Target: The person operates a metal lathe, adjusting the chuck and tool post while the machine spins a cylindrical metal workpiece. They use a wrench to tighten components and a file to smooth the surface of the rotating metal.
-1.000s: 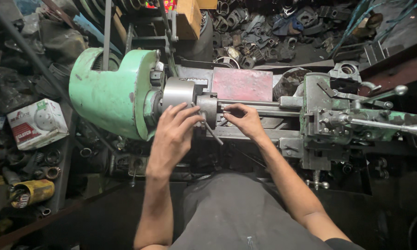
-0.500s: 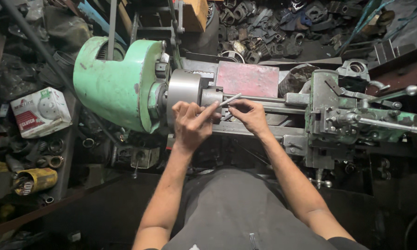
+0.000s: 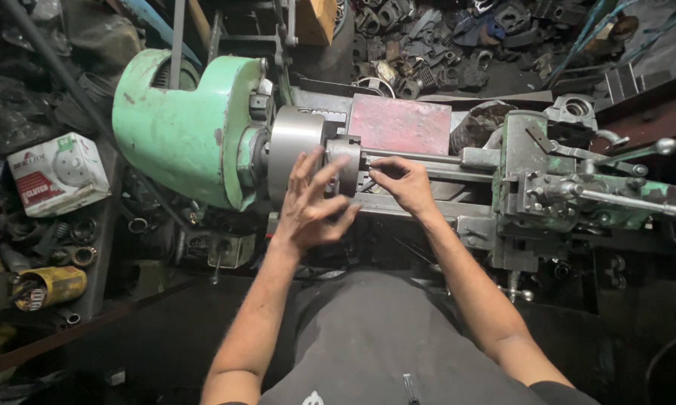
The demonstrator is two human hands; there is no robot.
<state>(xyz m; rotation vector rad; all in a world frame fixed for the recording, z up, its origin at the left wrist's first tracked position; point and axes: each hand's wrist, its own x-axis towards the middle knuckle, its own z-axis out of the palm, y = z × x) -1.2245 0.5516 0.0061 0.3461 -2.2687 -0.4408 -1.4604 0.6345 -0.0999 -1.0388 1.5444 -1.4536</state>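
The lathe chuck (image 3: 297,154), a grey steel drum, sat at twelve o'clock from the left hand (image 3: 312,202), against the green headstock (image 3: 184,124). That hand was spread open, fingers fanned, fingertips touching the chuck's face. At three o'clock from it, the right hand (image 3: 402,184) was closed in a pinch at the chuck jaws, where the thin steel bar (image 3: 413,156) entered; whatever it pinched was hidden.
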